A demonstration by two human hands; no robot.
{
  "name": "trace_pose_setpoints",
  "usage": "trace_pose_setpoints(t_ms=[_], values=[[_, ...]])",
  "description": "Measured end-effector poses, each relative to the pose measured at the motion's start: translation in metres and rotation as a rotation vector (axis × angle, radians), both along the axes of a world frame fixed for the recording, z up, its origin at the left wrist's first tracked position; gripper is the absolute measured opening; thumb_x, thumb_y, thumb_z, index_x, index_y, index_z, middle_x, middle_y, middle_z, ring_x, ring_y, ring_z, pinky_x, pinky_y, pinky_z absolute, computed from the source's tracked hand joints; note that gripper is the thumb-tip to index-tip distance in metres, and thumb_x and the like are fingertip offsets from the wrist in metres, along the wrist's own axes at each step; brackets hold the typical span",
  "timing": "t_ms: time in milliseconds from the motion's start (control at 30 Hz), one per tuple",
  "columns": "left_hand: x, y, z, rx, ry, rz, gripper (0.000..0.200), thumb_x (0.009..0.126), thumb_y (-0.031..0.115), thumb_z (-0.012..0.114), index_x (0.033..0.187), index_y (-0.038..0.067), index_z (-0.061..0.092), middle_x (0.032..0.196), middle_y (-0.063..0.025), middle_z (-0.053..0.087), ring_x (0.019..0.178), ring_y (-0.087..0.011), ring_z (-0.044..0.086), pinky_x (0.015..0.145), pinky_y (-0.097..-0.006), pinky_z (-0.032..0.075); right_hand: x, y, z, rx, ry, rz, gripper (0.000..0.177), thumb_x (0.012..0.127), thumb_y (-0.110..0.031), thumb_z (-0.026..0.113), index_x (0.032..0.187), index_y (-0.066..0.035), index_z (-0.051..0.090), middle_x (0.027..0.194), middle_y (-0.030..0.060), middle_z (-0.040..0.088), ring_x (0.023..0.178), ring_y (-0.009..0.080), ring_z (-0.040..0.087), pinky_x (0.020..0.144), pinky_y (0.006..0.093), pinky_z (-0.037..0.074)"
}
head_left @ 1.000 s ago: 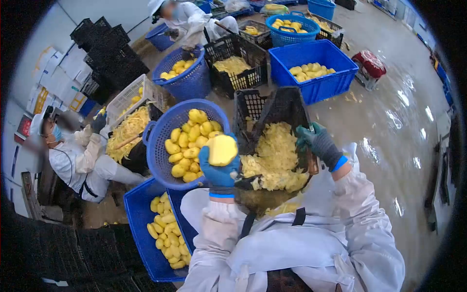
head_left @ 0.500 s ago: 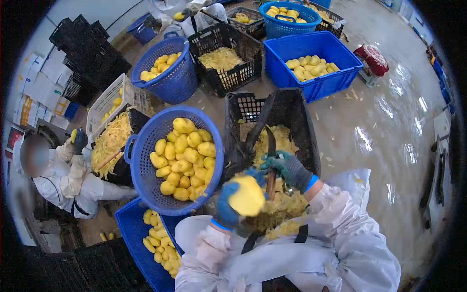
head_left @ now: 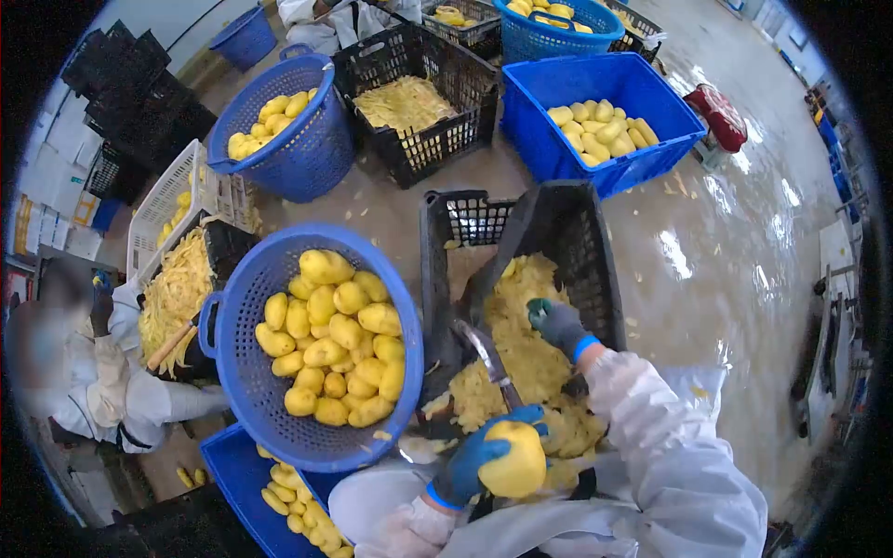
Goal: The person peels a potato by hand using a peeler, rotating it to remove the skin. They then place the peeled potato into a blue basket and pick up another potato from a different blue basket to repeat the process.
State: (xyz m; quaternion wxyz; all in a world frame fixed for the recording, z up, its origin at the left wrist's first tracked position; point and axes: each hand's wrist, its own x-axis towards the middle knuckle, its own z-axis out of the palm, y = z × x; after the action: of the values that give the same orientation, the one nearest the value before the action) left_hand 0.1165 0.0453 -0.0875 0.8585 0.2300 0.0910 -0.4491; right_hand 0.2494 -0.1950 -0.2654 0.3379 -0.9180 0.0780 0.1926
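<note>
My left hand [head_left: 479, 456], in a blue glove, is wrapped round a yellow peeled potato [head_left: 513, 460] at the bottom centre. A curved metal blade with a wooden handle [head_left: 507, 386] stands just above that hand, its handle end reaching the glove. My right hand [head_left: 558, 327], in a grey and green glove, is over the pile of peelings [head_left: 521, 298] in a black crate [head_left: 595, 232]; its fingertips are curled, and what they hold, if anything, is too small to name. Left of my hands sits a blue basket [head_left: 237, 372] of peeled potatoes [head_left: 349, 330].
Another basket of potatoes [head_left: 307, 153] and a black crate of peelings [head_left: 484, 121] stand ahead. A blue bin [head_left: 651, 172] holds potatoes at the upper right. A person [head_left: 102, 372] sits at the left by more peelings. Below the near basket is a blue bin [head_left: 223, 456].
My right hand has moved away from the blade, rightward over the peelings. My left hand has moved down and right with the potato. The blade now leans the other way, and the view has shifted.
</note>
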Motion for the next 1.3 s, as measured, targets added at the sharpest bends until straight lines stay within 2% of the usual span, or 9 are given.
trace_pose_setpoints(t_ms=[100, 133, 300, 667, 800, 933, 1133, 1200, 1300], values=[[0.007, 0.015, -0.016, 0.185, -0.380, -0.031, 0.070, 0.084, 0.030, 0.060, 0.140, -0.002, 0.035, 0.145, -0.0144, 0.036, 0.134, -0.0265, 0.035, 0.112, -0.0395, 0.025, 0.063, -0.003, -0.054, -0.207, -0.467, 0.196, 0.036, 0.081, -0.029, 0.063, 0.111, -0.010, 0.064, 0.095, 0.0170, 0.068, 0.080, 0.0271, 0.067, 0.070, 0.0400, 0.052], [0.013, 0.020, -0.023, 0.254, -0.553, -0.017, 0.070, 0.084, 0.030, 0.061, 0.141, -0.002, 0.034, 0.146, -0.0146, 0.034, 0.135, -0.0263, 0.034, 0.112, -0.0388, 0.023, 0.084, 0.002, -0.064, -0.282, -0.330, 0.214, 0.033, 0.082, -0.029, 0.060, 0.110, -0.011, 0.064, 0.098, 0.0165, 0.067, 0.083, 0.0278, 0.067, 0.072, 0.0400, 0.051], [0.017, 0.037, -0.012, 0.423, -0.376, 0.125, 0.065, 0.087, 0.034, 0.058, 0.137, -0.002, 0.039, 0.138, -0.0151, 0.044, 0.128, -0.0272, 0.042, 0.107, -0.0383, 0.032, 0.156, 0.023, -0.130, -0.507, 0.051, 0.300, 0.030, 0.085, -0.030, 0.054, 0.106, -0.013, 0.065, 0.106, 0.0145, 0.066, 0.091, 0.0295, 0.065, 0.079, 0.0405, 0.050], [0.031, 0.021, 0.022, 0.350, -0.223, 0.184, 0.063, 0.086, 0.030, 0.058, 0.136, -0.004, 0.039, 0.136, -0.0151, 0.046, 0.125, -0.0266, 0.044, 0.105, -0.0359, 0.033, 0.118, -0.004, -0.222, -0.532, 0.041, 0.415, 0.033, 0.086, -0.039, 0.049, 0.101, -0.017, 0.068, 0.109, 0.0117, 0.067, 0.100, 0.0309, 0.065, 0.085, 0.0437, 0.050], [0.022, 0.024, 0.023, 0.332, -0.251, 0.198, 0.061, 0.086, 0.028, 0.058, 0.135, -0.004, 0.040, 0.133, -0.0142, 0.048, 0.120, -0.0249, 0.049, 0.101, -0.0354, 0.039, 0.095, 0.027, -0.114, -0.402, 0.062, 0.330, 0.036, 0.086, -0.036, 0.048, 0.105, -0.013, 0.067, 0.111, 0.0129, 0.066, 0.100, 0.0310, 0.065, 0.087, 0.0453, 0.049], [0.018, 0.022, 0.024, 0.298, -0.270, 0.228, 0.057, 0.087, 0.024, 0.056, 0.135, -0.003, 0.040, 0.130, -0.0137, 0.051, 0.115, -0.0246, 0.052, 0.097, -0.0367, 0.044, 0.072, 0.023, -0.227, -0.382, 0.034, 0.420, 0.030, 0.086, -0.030, 0.051, 0.100, -0.010, 0.066, 0.101, 0.0141, 0.065, 0.089, 0.0303, 0.064, 0.078, 0.0462, 0.049], [0.016, 0.028, -0.011, 0.257, -0.157, 0.150, 0.089, 0.074, 0.044, 0.067, 0.141, -0.005, 0.033, 0.139, -0.0166, 0.043, 0.126, -0.0270, 0.045, 0.103, -0.0385, 0.040, 0.081, -0.045, -0.070, 0.764, 0.450, -0.263, 0.013, 0.085, -0.028, 0.063, 0.084, -0.015, 0.062, 0.070, -0.0003, 0.058, 0.057, 0.0137, 0.054, 0.052, 0.0328, 0.047], [0.019, 0.028, 0.018, 0.193, -0.152, 0.196, 0.077, 0.080, 0.031, 0.064, 0.140, -0.005, 0.032, 0.143, -0.0153, 0.038, 0.131, -0.0308, 0.039, 0.100, -0.0482, 0.043, 0.054, -0.040, 0.035, 0.920, 0.481, -0.417, 0.016, 0.084, -0.029, 0.066, 0.084, -0.014, 0.063, 0.069, 0.0008, 0.059, 0.057, 0.0128, 0.055, 0.050, 0.0297, 0.044], [0.013, 0.031, 0.005, 0.118, -0.127, 0.182, 0.078, 0.079, 0.032, 0.065, 0.140, -0.004, 0.032, 0.141, -0.0176, 0.039, 0.131, -0.0316, 0.038, 0.101, -0.0506, 0.042, 0.026, -0.042, 0.092, 1.029, 0.564, -0.554, 0.015, 0.085, -0.027, 0.065, 0.086, -0.012, 0.064, 0.070, 0.0009, 0.060, 0.058, 0.0121, 0.055, 0.049, 0.0272, 0.043]])
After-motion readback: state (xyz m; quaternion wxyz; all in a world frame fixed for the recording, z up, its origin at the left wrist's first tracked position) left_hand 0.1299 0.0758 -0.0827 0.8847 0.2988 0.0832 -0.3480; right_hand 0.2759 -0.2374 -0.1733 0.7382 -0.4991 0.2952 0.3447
